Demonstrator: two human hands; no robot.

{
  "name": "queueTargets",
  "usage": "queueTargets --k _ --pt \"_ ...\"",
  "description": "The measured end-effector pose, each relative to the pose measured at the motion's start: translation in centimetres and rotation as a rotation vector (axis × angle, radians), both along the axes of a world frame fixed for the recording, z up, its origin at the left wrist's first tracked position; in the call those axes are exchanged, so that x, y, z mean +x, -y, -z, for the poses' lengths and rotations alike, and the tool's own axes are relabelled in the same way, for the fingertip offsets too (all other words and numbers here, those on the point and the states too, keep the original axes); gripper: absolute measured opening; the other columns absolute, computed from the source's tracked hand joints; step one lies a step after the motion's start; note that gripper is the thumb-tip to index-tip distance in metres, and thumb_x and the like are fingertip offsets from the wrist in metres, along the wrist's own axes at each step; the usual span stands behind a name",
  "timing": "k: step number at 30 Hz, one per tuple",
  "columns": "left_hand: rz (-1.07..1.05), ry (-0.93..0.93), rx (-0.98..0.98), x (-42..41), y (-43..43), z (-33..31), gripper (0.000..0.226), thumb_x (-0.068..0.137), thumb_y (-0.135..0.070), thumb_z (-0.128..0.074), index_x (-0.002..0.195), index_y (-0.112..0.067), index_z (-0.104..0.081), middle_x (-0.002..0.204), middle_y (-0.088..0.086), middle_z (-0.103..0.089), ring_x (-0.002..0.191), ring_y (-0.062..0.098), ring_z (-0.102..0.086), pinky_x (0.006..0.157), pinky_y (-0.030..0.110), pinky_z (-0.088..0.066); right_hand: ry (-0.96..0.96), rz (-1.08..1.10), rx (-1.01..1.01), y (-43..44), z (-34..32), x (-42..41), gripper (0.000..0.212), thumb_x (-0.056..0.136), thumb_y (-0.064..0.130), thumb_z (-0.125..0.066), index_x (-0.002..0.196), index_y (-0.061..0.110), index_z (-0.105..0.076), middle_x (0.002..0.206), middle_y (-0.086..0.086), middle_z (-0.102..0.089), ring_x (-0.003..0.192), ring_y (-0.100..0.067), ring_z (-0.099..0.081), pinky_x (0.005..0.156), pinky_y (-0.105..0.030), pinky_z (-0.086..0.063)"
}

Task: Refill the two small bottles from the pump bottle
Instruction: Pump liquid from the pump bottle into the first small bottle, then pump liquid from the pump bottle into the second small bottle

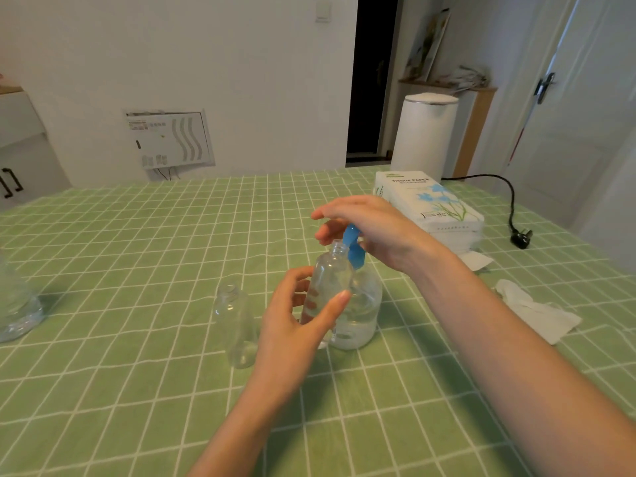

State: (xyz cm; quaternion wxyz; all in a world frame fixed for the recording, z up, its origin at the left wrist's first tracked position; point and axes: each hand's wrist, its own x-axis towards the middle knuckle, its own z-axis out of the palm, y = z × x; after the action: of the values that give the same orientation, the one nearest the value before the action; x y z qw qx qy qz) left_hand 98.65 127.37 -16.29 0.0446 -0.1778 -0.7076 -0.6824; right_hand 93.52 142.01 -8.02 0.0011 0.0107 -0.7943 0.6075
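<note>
White walls [241, 63], dark doorway [371, 80], pale door [578, 132], perhaps a wooden shelf [478, 132].

This is a room in a home: a green checked tablecloth [137, 235] lies under the fingers [330, 210] of the right hand [375, 228], with a pack of tissue paper [430, 204] just beyond them to the right. Farther behind the fingers stand a white lidded container [425, 132], a dark open doorway [371, 80] and a wall switch [323, 12]. A white door [568, 139] with a lever handle [545, 86] is far to their right.
</note>
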Motion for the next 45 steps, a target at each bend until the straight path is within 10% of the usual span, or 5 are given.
queueTargets --k 9,45 --pt "0.008 -0.011 -0.063 0.6 0.9 -0.4 0.033 0.063 -0.043 -0.074 0.091 -0.031 -0.062 0.085 -0.02 -0.068 0.077 -0.003 -0.063 0.063 0.008 -0.046 -0.04 -0.017 0.03 -0.1 2.5 1.3 0.05 0.093 0.043 -0.041 0.066 0.013 -0.07 0.079 -0.003 -0.071 0.08 -0.013 -0.059 0.092 -0.033 -0.042" --pt "-0.483 0.127 -0.135 1.1 15.8 3.1 0.043 0.081 -0.025 -0.068 0.12 -0.017 -0.052 0.113 0.002 -0.063 0.1 0.018 -0.06 0.082 0.026 -0.045 -0.107 0.039 0.018 -0.3 4.3 0.1 0.07 0.094 0.046 -0.027 0.048 0.023 -0.073 0.067 0.008 -0.073 0.086 -0.005 -0.057 0.074 -0.017 -0.034"
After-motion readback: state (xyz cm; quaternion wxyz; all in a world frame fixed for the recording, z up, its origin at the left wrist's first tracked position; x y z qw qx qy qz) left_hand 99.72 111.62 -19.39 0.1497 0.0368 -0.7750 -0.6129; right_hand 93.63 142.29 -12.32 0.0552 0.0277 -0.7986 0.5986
